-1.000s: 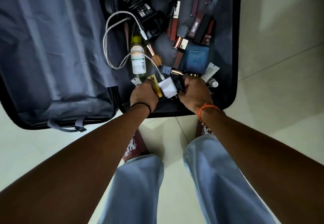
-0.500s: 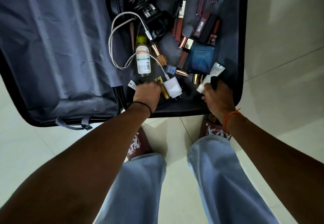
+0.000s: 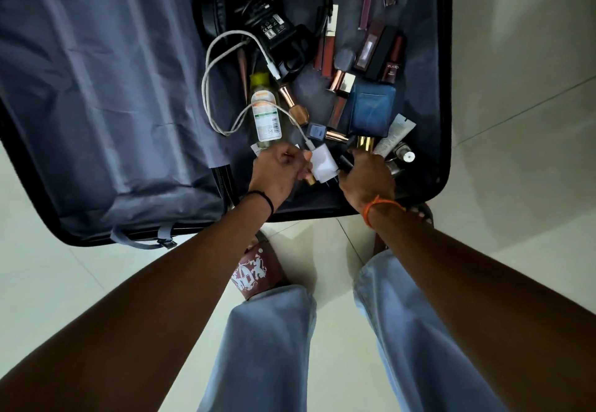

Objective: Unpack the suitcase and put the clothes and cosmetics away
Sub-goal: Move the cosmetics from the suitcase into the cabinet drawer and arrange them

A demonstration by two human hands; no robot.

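Observation:
The open suitcase (image 3: 446, 89) lies on the floor, and its right half holds loose cosmetics and cables. My left hand (image 3: 277, 170) is curled near the front edge, gripping a small gold tube (image 3: 310, 181) whose end sticks out under the fingers. My right hand (image 3: 366, 176) is curled around a black tube (image 3: 345, 164); its fingers are hidden. A white charger plug (image 3: 324, 163) sits between the two hands. Just beyond lie a clear bottle with a green cap (image 3: 266, 111), a blue box (image 3: 372, 110) and a white tube (image 3: 395, 132).
The suitcase's left half is covered by a grey zipped lining (image 3: 96, 89). Farther back lie a white cable (image 3: 209, 89), a black power adapter (image 3: 274, 29) and several lip glosses (image 3: 329, 50). Pale floor tiles (image 3: 516, 153) surround the case. My legs and slippers are below.
My right hand moved right to the white tube, then came back left beside the charger plug. My left hand stayed curled at the front edge.

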